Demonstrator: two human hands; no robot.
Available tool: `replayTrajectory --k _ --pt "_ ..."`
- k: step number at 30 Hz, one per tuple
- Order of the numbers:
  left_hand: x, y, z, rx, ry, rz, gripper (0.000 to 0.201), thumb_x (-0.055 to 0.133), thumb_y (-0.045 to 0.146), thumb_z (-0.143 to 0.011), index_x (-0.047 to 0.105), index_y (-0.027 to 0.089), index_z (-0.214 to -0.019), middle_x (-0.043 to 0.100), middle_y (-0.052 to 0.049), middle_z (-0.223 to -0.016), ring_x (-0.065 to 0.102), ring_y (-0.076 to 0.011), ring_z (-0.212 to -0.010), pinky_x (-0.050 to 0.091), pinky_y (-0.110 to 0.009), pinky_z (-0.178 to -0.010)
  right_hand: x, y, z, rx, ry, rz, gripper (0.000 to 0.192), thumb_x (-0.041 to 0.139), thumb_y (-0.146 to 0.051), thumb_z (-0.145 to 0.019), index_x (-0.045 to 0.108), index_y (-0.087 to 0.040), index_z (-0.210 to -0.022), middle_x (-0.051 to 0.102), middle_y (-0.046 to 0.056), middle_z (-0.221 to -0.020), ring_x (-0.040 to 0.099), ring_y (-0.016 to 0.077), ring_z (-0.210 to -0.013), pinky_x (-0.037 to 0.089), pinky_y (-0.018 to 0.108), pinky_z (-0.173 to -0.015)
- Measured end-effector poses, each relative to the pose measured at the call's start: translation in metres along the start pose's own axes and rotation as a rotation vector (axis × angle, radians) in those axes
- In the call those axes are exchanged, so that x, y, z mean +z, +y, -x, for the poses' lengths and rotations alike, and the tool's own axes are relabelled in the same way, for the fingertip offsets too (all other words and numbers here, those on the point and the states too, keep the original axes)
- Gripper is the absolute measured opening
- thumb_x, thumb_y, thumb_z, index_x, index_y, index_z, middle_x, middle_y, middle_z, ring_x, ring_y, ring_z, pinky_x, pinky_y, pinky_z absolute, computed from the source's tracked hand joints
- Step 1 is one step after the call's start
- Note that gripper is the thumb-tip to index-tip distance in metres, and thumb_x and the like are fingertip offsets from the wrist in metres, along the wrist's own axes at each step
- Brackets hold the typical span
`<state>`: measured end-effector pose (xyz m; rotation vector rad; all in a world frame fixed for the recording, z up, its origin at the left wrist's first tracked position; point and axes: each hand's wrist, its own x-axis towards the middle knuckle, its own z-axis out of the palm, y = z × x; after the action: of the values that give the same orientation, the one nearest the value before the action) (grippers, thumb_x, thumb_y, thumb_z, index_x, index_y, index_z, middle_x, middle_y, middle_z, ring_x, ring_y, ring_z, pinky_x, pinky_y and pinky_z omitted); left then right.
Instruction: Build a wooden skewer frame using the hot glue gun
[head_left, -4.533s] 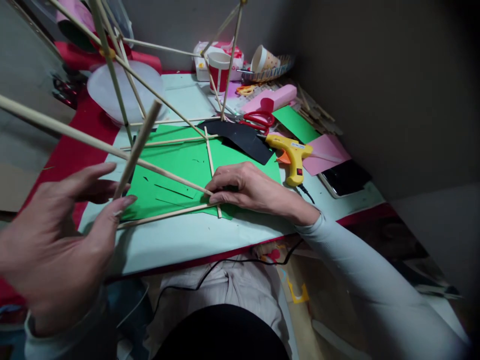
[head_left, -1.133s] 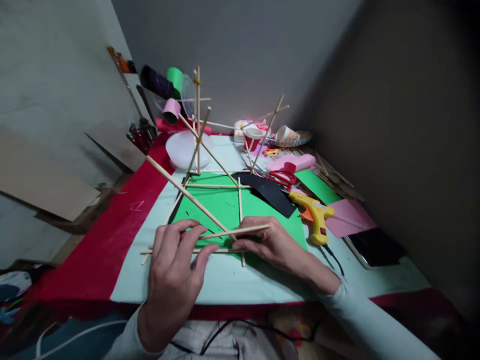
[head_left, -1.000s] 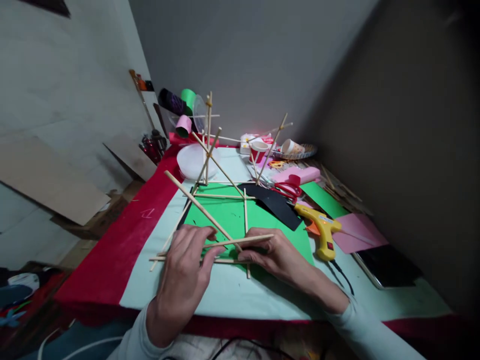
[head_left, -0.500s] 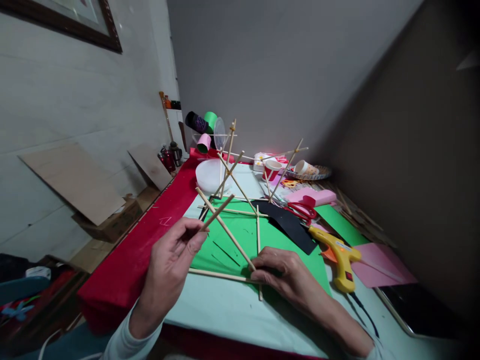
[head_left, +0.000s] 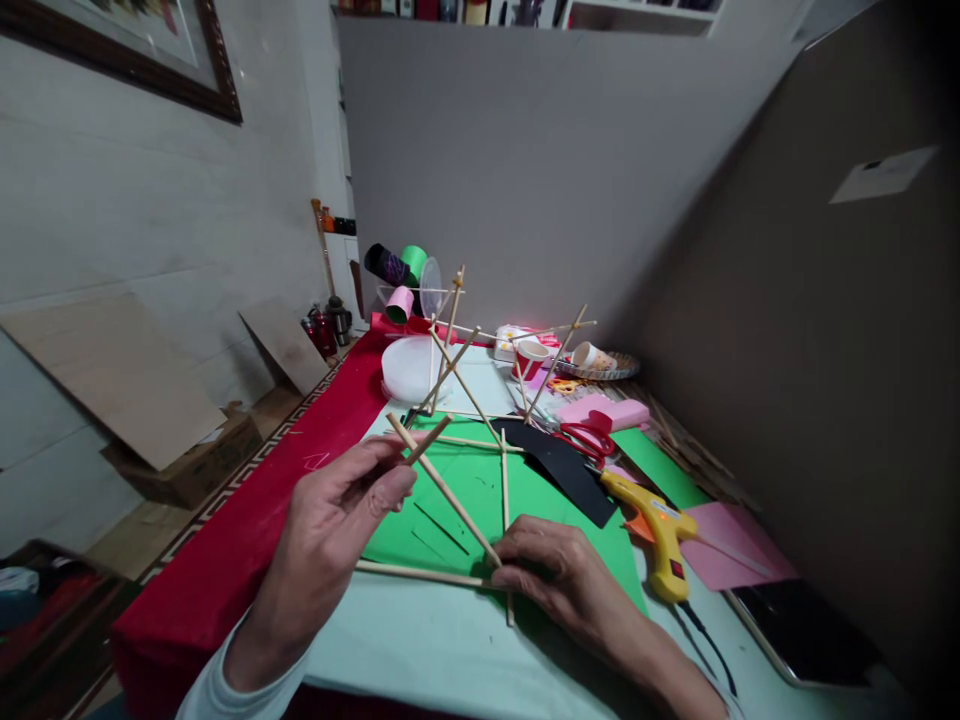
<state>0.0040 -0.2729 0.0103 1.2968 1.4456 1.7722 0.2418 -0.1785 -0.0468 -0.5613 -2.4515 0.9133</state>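
Stick (head_left: 429, 440) pinched in left hand (head_left: 341, 520); right hand (head_left: 551, 575) presses frame (head_left: 450, 495).

Pale table (head_left: 420, 650) with red cloth (head_left: 247, 540), green paper (head_left: 465, 500), glue gun (head_left: 656, 530), phone (head_left: 802, 635).

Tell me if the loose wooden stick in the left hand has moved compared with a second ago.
Yes. The left hand has lifted the loose wooden stick off the green paper sheet, now pointing up and away.

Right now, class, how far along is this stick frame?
Done: several sticks of the frame already stand joined over the green paper. In hand: the left hand holds a loose stick; the right hand presses a corner. Left: that stick is unattached, glue gun idle.
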Motion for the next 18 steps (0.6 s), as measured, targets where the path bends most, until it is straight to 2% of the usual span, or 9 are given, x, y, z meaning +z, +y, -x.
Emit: replayTrajectory --k 3,5,10,14,18 --pt "0.002 0.001 -0.004 0.002 -0.038 0.032 0.015 0.076 0.035 -0.084 0.082 0.022 -0.090 0.071 -0.003 -0.075 0.061 -0.0110 -0.063 0.050 -0.016 -0.055 0.001 0.001 0.001 0.018 0.002 -0.001 0.036 0.059 -0.047 -0.102 0.078 -0.017 -0.096 0.071 0.006 -0.085 0.065 0.0154 -0.077 0.045 0.025 -0.069" --pt "0.002 0.002 -0.005 -0.011 -0.071 0.065 0.017 0.077 0.036 -0.084 0.083 0.023 -0.093 0.070 -0.002 -0.075 0.057 -0.0092 -0.059 0.046 -0.016 -0.052 0.002 0.002 0.001 0.021 0.010 0.004 0.039 0.059 -0.050 -0.101 0.078 -0.016 -0.096 0.071 0.006 -0.084 0.065 0.0157 -0.077 0.045 0.025 -0.069" --pt "-0.002 0.001 -0.006 -0.067 -0.132 0.105 0.023 0.078 0.041 -0.084 0.084 0.023 -0.098 0.068 -0.003 -0.076 0.054 -0.0095 -0.061 0.044 -0.018 -0.054 0.002 0.000 0.000 0.045 0.012 -0.010 0.042 0.059 -0.053 -0.101 0.078 -0.016 -0.096 0.071 0.006 -0.085 0.065 0.0154 -0.078 0.046 0.025 -0.071" --pt "-0.003 0.003 -0.005 -0.082 -0.101 0.089 0.027 0.082 0.047 -0.079 0.084 0.023 -0.094 0.070 -0.003 -0.073 0.054 -0.0096 -0.059 0.045 -0.018 -0.053 0.001 -0.005 0.000 0.029 0.012 0.013 0.046 0.054 -0.056 -0.102 0.078 -0.016 -0.096 0.071 0.007 -0.085 0.063 0.0154 -0.077 0.046 0.025 -0.070" --pt "-0.007 -0.003 -0.002 -0.050 -0.066 -0.008 0.027 0.082 0.050 -0.078 0.083 0.026 -0.092 0.073 -0.002 -0.076 0.061 -0.0132 -0.063 0.051 -0.019 -0.055 -0.001 -0.009 0.001 0.030 0.011 0.057 0.041 0.056 -0.051 -0.102 0.077 -0.016 -0.100 0.070 0.007 -0.089 0.063 0.0154 -0.081 0.046 0.026 -0.074"
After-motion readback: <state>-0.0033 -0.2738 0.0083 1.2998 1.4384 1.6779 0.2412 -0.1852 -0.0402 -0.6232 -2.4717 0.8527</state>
